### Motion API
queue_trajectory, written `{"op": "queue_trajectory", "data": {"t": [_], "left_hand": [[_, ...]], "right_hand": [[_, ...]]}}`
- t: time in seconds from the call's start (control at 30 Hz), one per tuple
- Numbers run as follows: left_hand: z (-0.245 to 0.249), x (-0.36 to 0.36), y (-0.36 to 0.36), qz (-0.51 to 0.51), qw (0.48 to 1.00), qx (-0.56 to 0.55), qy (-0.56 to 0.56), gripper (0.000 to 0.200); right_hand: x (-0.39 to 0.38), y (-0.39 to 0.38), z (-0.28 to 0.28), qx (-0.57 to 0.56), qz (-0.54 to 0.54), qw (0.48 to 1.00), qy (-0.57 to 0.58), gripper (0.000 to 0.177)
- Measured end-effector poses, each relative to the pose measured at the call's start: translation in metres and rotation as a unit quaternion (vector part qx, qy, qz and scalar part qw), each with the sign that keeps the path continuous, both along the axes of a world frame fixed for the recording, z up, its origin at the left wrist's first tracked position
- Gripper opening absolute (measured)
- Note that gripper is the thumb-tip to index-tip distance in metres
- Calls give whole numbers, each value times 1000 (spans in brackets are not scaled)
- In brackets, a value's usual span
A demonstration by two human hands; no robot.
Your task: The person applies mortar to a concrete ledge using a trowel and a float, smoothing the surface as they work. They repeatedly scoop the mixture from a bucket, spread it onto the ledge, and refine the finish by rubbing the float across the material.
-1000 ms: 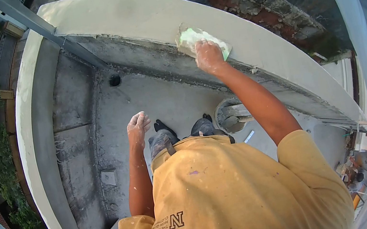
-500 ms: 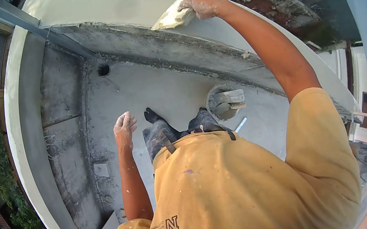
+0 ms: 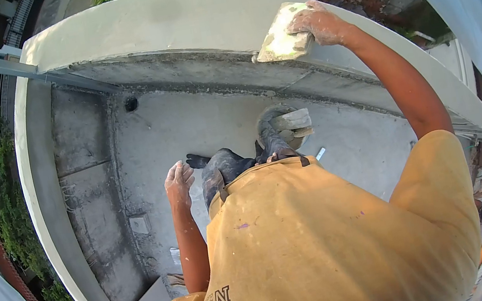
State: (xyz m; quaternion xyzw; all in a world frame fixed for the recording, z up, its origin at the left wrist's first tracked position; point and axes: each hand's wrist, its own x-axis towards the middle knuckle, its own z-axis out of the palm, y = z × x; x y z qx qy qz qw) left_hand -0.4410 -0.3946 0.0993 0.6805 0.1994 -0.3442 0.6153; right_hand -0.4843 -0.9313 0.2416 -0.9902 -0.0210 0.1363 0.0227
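Observation:
My right hand (image 3: pixel 319 24) is wrapped round a pale, plaster-smeared block or float (image 3: pixel 285 34), which lies on the smooth top of the low wall (image 3: pixel 168 22) and reaches its inner edge. White residue coats the fingers. My left hand (image 3: pixel 178 181) hangs over the grey floor at the left of my body, fingers bent and close together; whether anything small is between them cannot be made out.
A bucket (image 3: pixel 274 120) with a flat tool (image 3: pixel 292 120) across it stands on the floor beyond my legs. A round hole (image 3: pixel 130 104) lies near the far left corner. A metal beam (image 3: pixel 3 64) crosses the wall corner. Plastic sheeting (image 3: pixel 459 5) hangs at right.
The view has shifted. My right hand has slid the block rightward along the wall top, and the block's broad face shows more. One foot has turned sideways.

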Motion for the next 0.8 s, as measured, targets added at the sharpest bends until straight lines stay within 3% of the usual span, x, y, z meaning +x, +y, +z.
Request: {"op": "queue_trajectory", "data": {"t": [0.2, 0.43, 0.53, 0.57, 0.63, 0.73, 0.8], "left_hand": [[11, -23, -41, -48, 999, -1, -7, 44], [10, -24, -57, -81, 996, 34, -26, 48], [13, -25, -62, -91, 995, 36, -13, 45], [12, -26, -64, -94, 995, 34, -6, 44], [6, -28, -65, -91, 995, 35, -2, 44], [-2, -28, -77, -114, 993, 30, 4, 45], [-2, -28, -88, -141, 990, 27, 5, 46]], "right_hand": [[-126, -68, -11, -3, -87, 996, -14, 55], [-262, -93, -9, -40, -203, 978, -17, 59], [-319, -112, -4, -75, -258, 963, -19, 51], [-331, -114, 1, -85, -286, 954, -13, 49], [-340, -99, -6, -69, -355, 926, -111, 50], [-323, -72, -46, -76, -420, 880, -207, 54], [-309, -52, -88, -132, -372, 885, -248, 57]]}}
